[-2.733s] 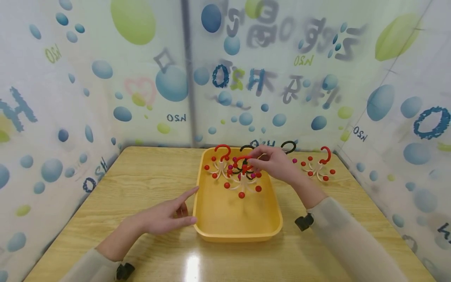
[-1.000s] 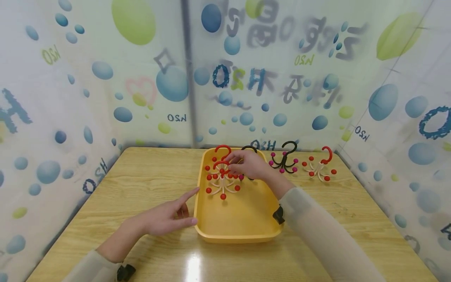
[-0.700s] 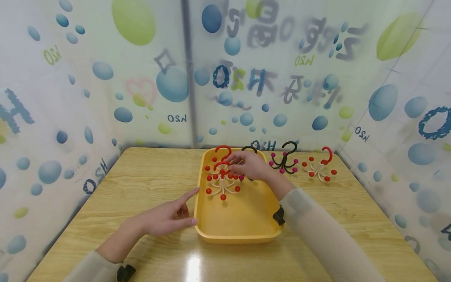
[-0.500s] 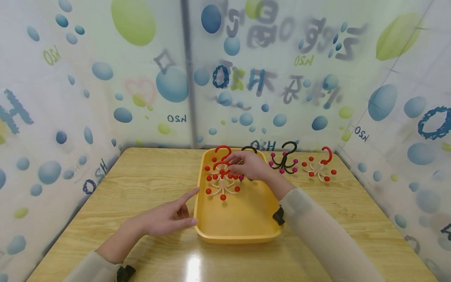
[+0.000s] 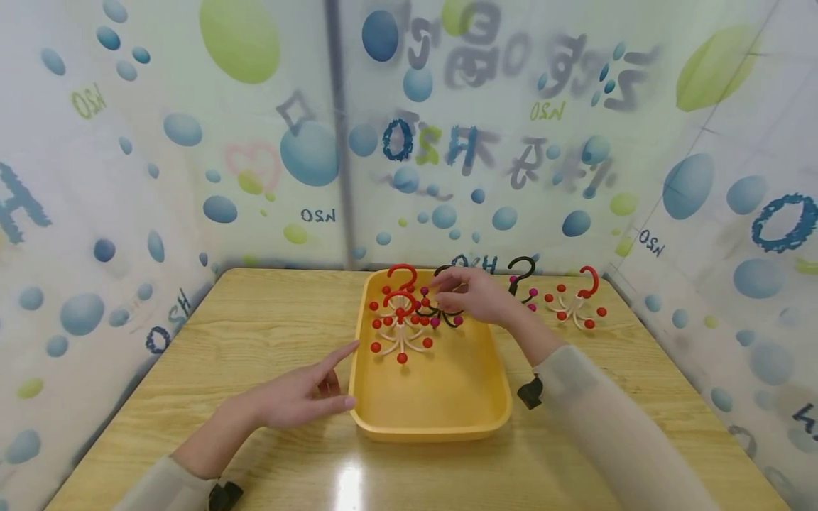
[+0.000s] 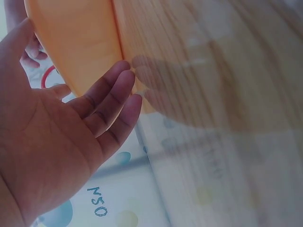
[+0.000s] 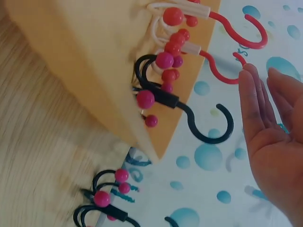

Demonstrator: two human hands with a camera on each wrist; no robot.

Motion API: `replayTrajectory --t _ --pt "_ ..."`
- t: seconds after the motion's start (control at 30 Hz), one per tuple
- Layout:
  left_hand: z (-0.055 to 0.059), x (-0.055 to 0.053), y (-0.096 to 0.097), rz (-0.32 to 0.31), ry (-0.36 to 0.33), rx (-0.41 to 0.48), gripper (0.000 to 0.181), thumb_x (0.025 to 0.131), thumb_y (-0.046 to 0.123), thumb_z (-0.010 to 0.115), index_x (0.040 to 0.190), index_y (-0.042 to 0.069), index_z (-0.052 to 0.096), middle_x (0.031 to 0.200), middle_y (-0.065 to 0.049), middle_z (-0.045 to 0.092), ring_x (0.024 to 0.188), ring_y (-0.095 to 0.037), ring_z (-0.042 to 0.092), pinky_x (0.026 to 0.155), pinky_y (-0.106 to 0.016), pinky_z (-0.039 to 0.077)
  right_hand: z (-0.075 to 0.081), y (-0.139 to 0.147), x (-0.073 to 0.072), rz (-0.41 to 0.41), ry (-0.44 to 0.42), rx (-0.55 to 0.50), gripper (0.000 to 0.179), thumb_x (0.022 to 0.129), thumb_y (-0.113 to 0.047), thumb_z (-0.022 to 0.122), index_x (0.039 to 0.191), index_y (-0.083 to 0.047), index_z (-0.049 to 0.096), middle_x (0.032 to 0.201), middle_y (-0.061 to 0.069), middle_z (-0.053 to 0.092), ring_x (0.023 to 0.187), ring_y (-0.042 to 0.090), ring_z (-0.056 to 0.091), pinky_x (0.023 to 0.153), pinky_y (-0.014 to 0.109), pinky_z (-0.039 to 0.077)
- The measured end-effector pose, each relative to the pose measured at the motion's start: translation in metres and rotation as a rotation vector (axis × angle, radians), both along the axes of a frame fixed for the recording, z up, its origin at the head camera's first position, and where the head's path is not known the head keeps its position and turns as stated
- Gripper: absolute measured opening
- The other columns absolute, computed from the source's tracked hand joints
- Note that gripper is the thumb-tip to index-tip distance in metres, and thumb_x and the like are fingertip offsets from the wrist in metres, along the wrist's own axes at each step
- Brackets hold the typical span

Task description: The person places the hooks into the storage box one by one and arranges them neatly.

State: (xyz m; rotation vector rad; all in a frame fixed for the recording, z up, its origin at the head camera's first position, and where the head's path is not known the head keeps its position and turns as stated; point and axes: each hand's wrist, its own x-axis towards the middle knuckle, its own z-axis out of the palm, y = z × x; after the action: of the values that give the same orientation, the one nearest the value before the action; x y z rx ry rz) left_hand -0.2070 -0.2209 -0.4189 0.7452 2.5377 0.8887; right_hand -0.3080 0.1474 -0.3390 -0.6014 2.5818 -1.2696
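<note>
My left hand point(image 5: 300, 397) lies beside the yellow tray point(image 5: 441, 397), index fingertip and thumb at its left rim. In the left wrist view its other fingers are loosely bent and hold nothing. My right hand point(image 5: 482, 292) is over the tray's back right part, fingers extended and holding nothing. The right wrist view shows its fingertips close to the end of a red hook. Two red-hooked hangers, a front one point(image 5: 401, 323) and a back one point(image 5: 415, 275), with white prongs and red balls, stand in the tray's left back. Beside them is a black hook point(image 7: 166, 98) with magenta balls.
Right of the tray on the wooden table point(image 5: 275, 312) stand another black hook point(image 5: 513, 288) with magenta balls, partly behind my right hand, and another red hook point(image 5: 586, 294) with white prongs. A bubble-patterned curtain point(image 5: 268, 213) closes off the back and sides.
My right hand carried the front red hook leftward in the tray and stood it there. It has since let go and moved right, uncovering the black hook's prongs. The left hand stayed put.
</note>
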Motion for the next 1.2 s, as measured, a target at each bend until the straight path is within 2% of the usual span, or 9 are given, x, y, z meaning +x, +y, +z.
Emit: replayTrajectory --t 0.13,0.33,0.47,0.67,0.8,0.9,1.07,1.2 --pt "0.001 0.0 0.0 0.0 0.003 0.0 0.093 0.107 0.057 0.067 0.178 0.025 0.016 0.106 0.003 0.067 0.097 -0.012 0.064 0.086 -0.03 0.054 0.0 0.019 0.007 -0.042 0.002 0.012 0.027 0.109 -0.022 0.072 0.134 -0.012 0.073 0.126 0.012 0.072 0.113 0.036 0.077 0.095 0.042 0.065" --pt "0.001 0.001 0.001 0.003 0.013 -0.012 0.093 0.107 0.057 0.067 0.178 0.025 0.016 0.106 0.003 0.067 0.097 -0.012 0.064 0.086 -0.031 0.054 -0.006 0.047 0.021 -0.051 0.004 0.0 0.03 0.109 -0.021 0.072 0.135 -0.006 0.073 0.129 0.016 0.074 0.114 0.038 0.076 0.098 0.053 0.064" --pt "0.001 0.001 0.001 0.004 0.013 -0.016 0.093 0.107 0.057 0.066 0.178 0.025 0.016 0.107 0.003 0.067 0.098 -0.012 0.063 0.086 -0.031 0.054 -0.013 0.067 0.032 -0.069 -0.009 0.009 0.031 0.109 -0.022 0.071 0.136 -0.006 0.071 0.131 0.018 0.074 0.111 0.035 0.077 0.095 0.046 0.065" --pt "0.002 0.001 0.001 0.007 0.003 -0.014 0.093 0.107 0.057 0.066 0.178 0.024 0.016 0.107 0.003 0.067 0.098 -0.013 0.063 0.086 -0.031 0.054 -0.023 0.098 0.048 -0.093 0.002 0.007 0.034 0.11 -0.024 0.07 0.137 -0.004 0.071 0.127 0.017 0.076 0.101 0.021 0.076 0.09 0.039 0.066" --pt "0.002 0.001 0.001 0.009 -0.006 -0.009 0.093 0.107 0.057 0.067 0.178 0.025 0.017 0.107 0.002 0.066 0.098 -0.014 0.062 0.086 -0.031 0.053 -0.03 0.119 0.056 -0.115 0.016 -0.011 0.033 0.109 -0.023 0.071 0.136 -0.003 0.071 0.123 0.017 0.076 0.099 0.022 0.076 0.085 0.033 0.066" --pt "0.002 0.001 0.001 0.006 -0.004 -0.003 0.092 0.107 0.057 0.067 0.178 0.025 0.016 0.107 0.002 0.066 0.098 -0.014 0.063 0.086 -0.031 0.053 -0.034 0.134 0.06 -0.142 0.025 -0.012 0.034 0.109 -0.024 0.072 0.136 -0.004 0.071 0.122 0.016 0.076 0.1 0.025 0.076 0.084 0.031 0.065" --pt "0.002 0.001 0.001 0.006 -0.007 0.001 0.093 0.107 0.056 0.067 0.178 0.024 0.016 0.107 0.002 0.067 0.098 -0.014 0.063 0.086 -0.031 0.053 -0.041 0.155 0.065 -0.186 0.009 -0.011 0.04 0.11 -0.027 0.071 0.141 -0.003 0.069 0.13 0.022 0.073 0.104 0.024 0.076 0.086 0.032 0.065" --pt "0.001 0.0 0.001 0.011 -0.007 -0.003 0.093 0.107 0.057 0.067 0.178 0.026 0.016 0.106 0.002 0.067 0.097 -0.014 0.063 0.086 -0.031 0.054 -0.047 0.171 0.066 -0.22 0.015 -0.008 0.041 0.11 -0.029 0.07 0.141 -0.003 0.068 0.128 0.02 0.074 0.102 0.02 0.076 0.086 0.034 0.066"
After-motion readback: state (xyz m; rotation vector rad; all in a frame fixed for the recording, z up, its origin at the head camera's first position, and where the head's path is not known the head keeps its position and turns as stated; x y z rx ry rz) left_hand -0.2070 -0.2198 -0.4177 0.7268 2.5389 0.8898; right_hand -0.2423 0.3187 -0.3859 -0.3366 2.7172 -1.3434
